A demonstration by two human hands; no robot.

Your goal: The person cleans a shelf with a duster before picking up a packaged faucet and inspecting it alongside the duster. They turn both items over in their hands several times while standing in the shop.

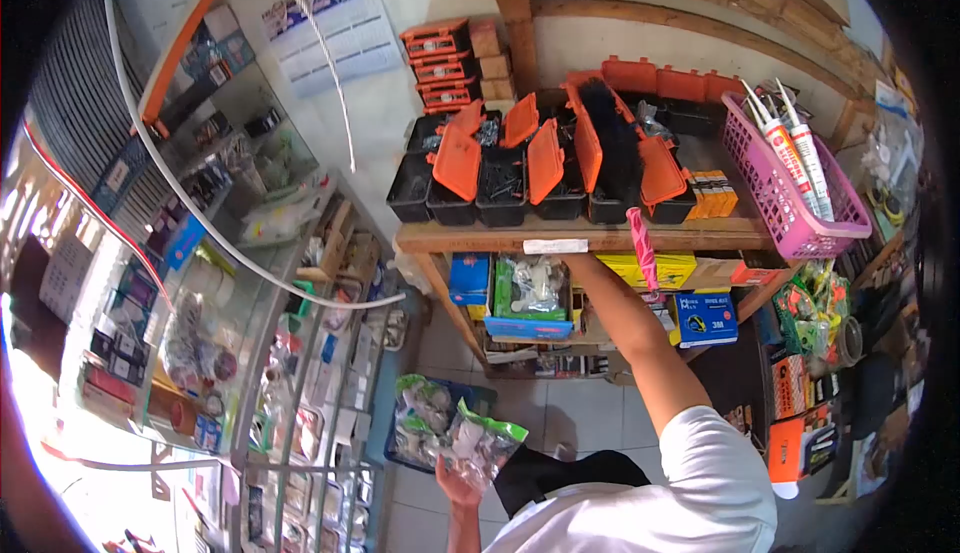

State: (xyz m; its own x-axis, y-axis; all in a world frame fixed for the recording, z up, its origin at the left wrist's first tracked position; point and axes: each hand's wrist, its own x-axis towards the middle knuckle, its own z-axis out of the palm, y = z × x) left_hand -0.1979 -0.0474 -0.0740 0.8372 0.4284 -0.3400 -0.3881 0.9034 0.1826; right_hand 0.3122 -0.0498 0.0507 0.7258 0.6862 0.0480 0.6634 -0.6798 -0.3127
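Observation:
My left hand (459, 483) is closed on a clear plastic bag with a green top (478, 443), which holds pale items. The bag is over a blue bin (396, 445) with another filled bag (421, 408) in it. My right forearm (625, 313) reaches up to the wooden shelf edge (450, 240), beside a white label strip (556, 246). The shelf hides my right hand's fingers. Left of that forearm, a blue box (527, 329) holds small bagged white parts (533, 285).
Black bins (502, 190) with open orange lids and a pink basket (795, 188) of sealant tubes stand on the shelf. Glass shelving (305, 353) with small goods is at left. Bagged goods (815, 308) hang at right. White tubing (215, 238) crosses the left side.

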